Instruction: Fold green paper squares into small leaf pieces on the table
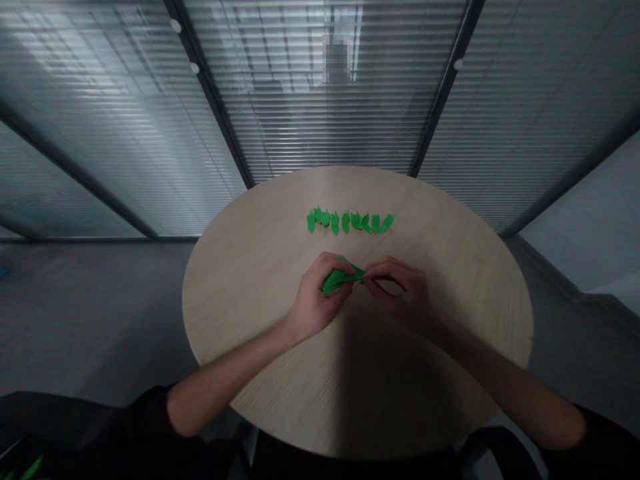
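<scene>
Above the middle of the round table, my left hand (320, 293) is closed around a folded green piece (334, 281) that looks like paper. The piece narrows to a point on the right. My right hand (397, 287) pinches that pointed end between thumb and fingertips, so both hands hold the same piece. Just beyond my hands, several small green leaf-shaped pieces (345, 222) lie in an uneven row on the table top.
The round wooden table (240, 293) has its far edge near a glass wall with blinds (330, 127). Dark chair parts (500, 447) show at the near edge. Some green strips (33, 468) appear at the bottom left corner.
</scene>
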{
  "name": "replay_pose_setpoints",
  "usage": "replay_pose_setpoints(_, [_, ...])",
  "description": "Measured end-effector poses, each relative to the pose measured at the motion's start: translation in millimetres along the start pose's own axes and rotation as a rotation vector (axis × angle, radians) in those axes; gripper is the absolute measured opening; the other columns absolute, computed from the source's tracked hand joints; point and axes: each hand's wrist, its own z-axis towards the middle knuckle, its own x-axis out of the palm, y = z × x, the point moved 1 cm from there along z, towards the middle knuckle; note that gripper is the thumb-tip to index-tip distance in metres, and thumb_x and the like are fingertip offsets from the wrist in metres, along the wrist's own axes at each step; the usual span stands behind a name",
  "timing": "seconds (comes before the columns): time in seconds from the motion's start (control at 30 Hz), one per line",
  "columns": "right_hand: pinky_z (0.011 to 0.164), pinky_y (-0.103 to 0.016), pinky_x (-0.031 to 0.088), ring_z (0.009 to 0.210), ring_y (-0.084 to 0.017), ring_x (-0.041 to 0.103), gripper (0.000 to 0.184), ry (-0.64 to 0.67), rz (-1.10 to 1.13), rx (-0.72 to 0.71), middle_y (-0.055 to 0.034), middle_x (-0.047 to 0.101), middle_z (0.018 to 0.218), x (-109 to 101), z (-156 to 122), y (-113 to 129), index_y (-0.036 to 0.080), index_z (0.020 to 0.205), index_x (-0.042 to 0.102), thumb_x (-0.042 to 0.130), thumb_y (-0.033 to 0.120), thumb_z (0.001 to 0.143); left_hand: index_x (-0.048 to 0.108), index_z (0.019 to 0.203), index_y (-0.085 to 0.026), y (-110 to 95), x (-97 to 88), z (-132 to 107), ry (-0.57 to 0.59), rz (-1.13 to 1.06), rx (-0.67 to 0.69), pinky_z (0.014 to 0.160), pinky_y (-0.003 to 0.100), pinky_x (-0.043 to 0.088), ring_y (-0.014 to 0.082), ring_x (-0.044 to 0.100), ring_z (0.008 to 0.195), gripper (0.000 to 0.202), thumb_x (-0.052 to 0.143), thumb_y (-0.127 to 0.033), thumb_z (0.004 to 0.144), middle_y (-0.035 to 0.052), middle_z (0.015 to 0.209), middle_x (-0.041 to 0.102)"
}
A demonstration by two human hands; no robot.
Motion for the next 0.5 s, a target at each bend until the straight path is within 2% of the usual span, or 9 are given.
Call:
replay_pose_setpoints(0.13, [0.073,-0.03,0.06,0.079,-0.017,0.072,0.012,-0.013,-0.017,-0.015,-0.0026,0.075,0.087,-0.7,1.6,1.2,0.025,0.087,0.072,0.068,0.014,0.089,0.071,0.099,-0.023,-0.9,-1.3,0.8,-0.011,-0.008,0.011,0.087,0.038,0.055,0.0213,0.065,0.099,0.018,0.068,-0.009,0.088,0.0069,0.104,0.066])
replay_pose_setpoints(0.37, [0.072,-0.03,0.062,0.079,-0.017,0.073,0.006,-0.011,0.036,0.079,-0.0039,0.074,0.09,-0.9,-1.1,-1.2,0.024,0.087,0.071,0.069,0.021,0.091,0.07,0.101,-0.023,-1.0,-1.4,0.9,-0.02,-0.033,0.003,0.087,0.04,0.055,0.0217,0.065,0.098,0.023,0.068,-0.007,0.085,0.007,0.104,0.066])
replay_pose_setpoints(0.5, [0.072,-0.03,0.062,0.079,-0.016,0.072,0.006,-0.005,0.039,0.076,-0.0035,0.074,0.09,-0.6,-1.5,-1.5,0.024,0.088,0.071,0.069,0.018,0.091,0.069,0.098,-0.023,0.5,-1.1,0.3,-0.016,-0.029,0.005,0.087,0.039,0.054,0.0211,0.064,0.097,0.021,0.069,-0.006,0.085,0.0062,0.103,0.065])
